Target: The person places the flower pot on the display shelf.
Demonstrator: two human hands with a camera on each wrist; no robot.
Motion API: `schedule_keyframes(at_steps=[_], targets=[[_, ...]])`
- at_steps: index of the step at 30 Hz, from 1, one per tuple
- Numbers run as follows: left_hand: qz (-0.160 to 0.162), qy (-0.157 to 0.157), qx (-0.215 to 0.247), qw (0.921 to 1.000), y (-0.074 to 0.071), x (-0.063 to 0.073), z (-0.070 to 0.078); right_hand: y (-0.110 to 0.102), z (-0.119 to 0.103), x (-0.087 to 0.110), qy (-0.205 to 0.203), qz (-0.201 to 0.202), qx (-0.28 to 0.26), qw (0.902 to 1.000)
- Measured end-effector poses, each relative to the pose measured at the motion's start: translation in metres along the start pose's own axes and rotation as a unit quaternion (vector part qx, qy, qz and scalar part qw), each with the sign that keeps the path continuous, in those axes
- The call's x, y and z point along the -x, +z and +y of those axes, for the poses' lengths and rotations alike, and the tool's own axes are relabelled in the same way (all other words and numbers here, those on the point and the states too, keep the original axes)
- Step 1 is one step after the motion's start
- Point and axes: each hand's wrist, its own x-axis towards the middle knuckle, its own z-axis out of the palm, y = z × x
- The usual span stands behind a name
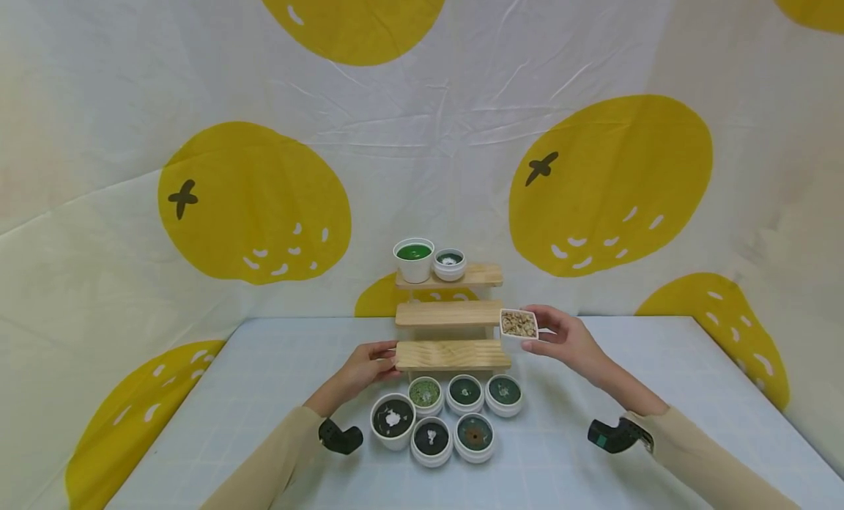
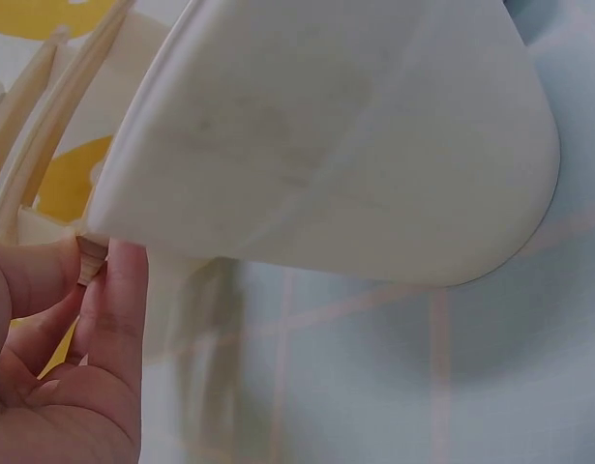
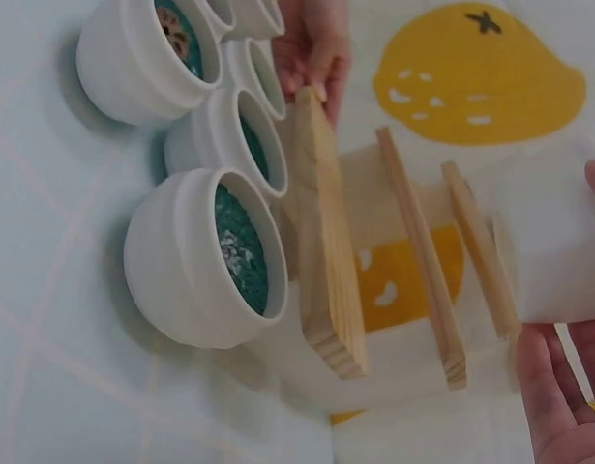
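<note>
Here at the three-tier wooden stand [image 1: 448, 314], a white pot [image 2: 326, 145] blocks most of my left-wrist view, its top cut off, its contents hidden. In the right-wrist view the edge slices off part of my square white bowl [image 1: 519, 325] and my hand; only the head view shows the filling, crumbly tan bits I can't identify. Now the fingers! My left hand [image 1: 363, 369] pinches the left end of the stand's lowest board [image 1: 453, 356], thumb and fingertips close together. My right hand [image 1: 572, 341] has thumb and fingers well parted, gripping the bowl between them at the stand's right end; whether it touches a board, I can't tell. Six white pots [image 1: 464, 394] sit in front of the stand, and a green-filled cup [image 1: 414, 259] on its top board.
</note>
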Motion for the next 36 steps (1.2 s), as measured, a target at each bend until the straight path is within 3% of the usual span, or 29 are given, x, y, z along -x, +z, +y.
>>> schedule_keyframes(at_steps=[6,16,23,30,36], targets=[[0.001,0.000,-0.004,1.0000,-0.001,-0.001,-0.001,-0.003,-0.003,-0.010,0.007,0.002,0.000,1.0000],[-0.004,0.000,-0.004,1.0000,-0.001,0.000,-0.002,-0.001,-0.006,-0.026,-0.024,0.020,0.000,0.9995],[-0.001,-0.004,0.001,1.0000,0.001,-0.001,-0.001,0.000,-0.003,-0.039,-0.011,0.021,-0.002,0.9997],[0.011,-0.008,0.001,0.9999,0.001,0.000,0.001,-0.001,0.000,-0.051,0.002,0.048,-0.001,0.9988],[0.002,-0.007,0.009,0.9999,0.001,0.000,0.000,-0.004,0.001,-0.060,0.004,0.061,-0.002,0.9981]])
